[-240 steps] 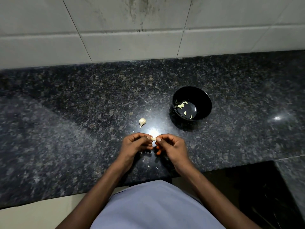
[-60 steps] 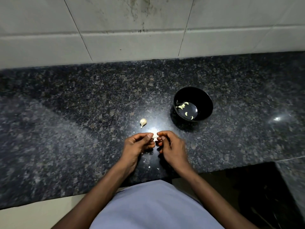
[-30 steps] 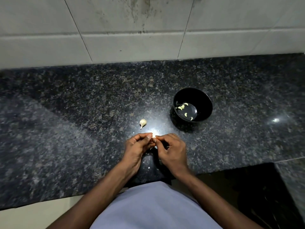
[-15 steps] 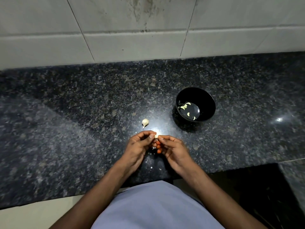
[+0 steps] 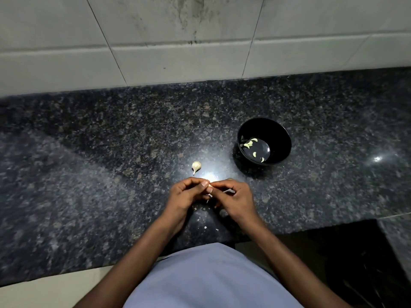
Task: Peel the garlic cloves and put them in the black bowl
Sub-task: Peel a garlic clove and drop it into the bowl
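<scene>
Head view: the black bowl [image 5: 264, 141] stands on the dark worktop [image 5: 89, 174] holding several peeled cloves [image 5: 249, 143]. The left hand [image 5: 186, 194] and right hand [image 5: 235, 197] together pinch one garlic clove [image 5: 209, 185]; an unpeeled clove [image 5: 196, 166] lies just beyond them.
</scene>
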